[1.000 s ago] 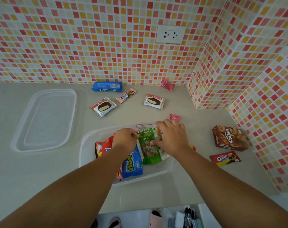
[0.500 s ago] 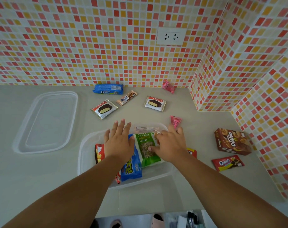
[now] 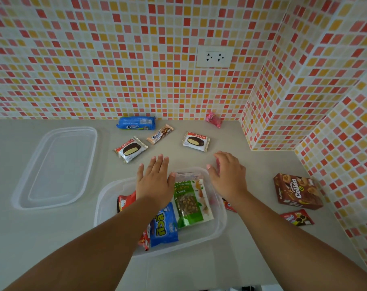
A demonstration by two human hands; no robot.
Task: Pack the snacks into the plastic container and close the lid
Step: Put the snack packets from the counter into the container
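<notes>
Snacks already fill part of the clear rectangular plastic container [image 3: 217,225] sitting on the pale grey counter [image 3: 199,269] near its front edge: a green nut pouch [image 3: 190,203] lies flat toward the right, a blue snack bag [image 3: 163,226] beside it in the middle, and a red packet [image 3: 126,202] at the left, partly under the forearm. The left hand [image 3: 154,181] hovers over the container's far left part, palm down, fingers straight and spread, holding nothing. The right hand [image 3: 227,175] is at the far right corner, fingers loosely bent around a small pink wrapped sweet [image 3: 218,164] — whether it grips the sweet or only touches it, I cannot tell.

Well to the left on the counter lies the clear plastic lid [image 3: 54,166], flat and apart from the container. Beyond the hands, two white Choco Pie packets [image 3: 130,149] and [image 3: 196,141] lie flat, with a small tan cookie packet [image 3: 160,134] between them and a blue cookie roll [image 3: 136,123] against the mosaic-tiled wall [image 3: 94,59]. A second pink sweet [image 3: 213,119] sits by the wall corner. To the right lie a brown Collon box [image 3: 297,191] and a small red chocolate packet [image 3: 297,217] — a red wrapper [image 3: 228,205] shows just outside the container under the right wrist. A white socket [image 3: 215,56] is on the wall.
</notes>
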